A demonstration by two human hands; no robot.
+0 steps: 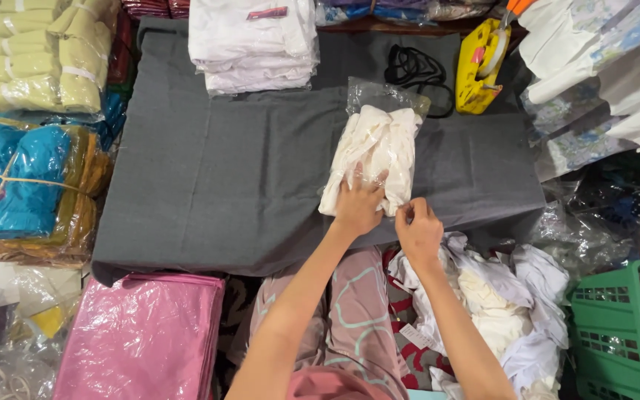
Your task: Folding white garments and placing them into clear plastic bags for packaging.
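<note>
Left hand [357,204] flat, fingers spread, pinning bagged cream garment [375,155] near front edge of grey cloth-covered table [209,185]; right hand [418,226] pinches bag's corner, steadying plastic.

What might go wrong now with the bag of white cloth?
1. The bag is open at its far end, so the white cloth may slide out.
2. The left hand presses only the near end, and the right hand pinches its corner at the table edge; the plastic may tear or slip off.
</note>
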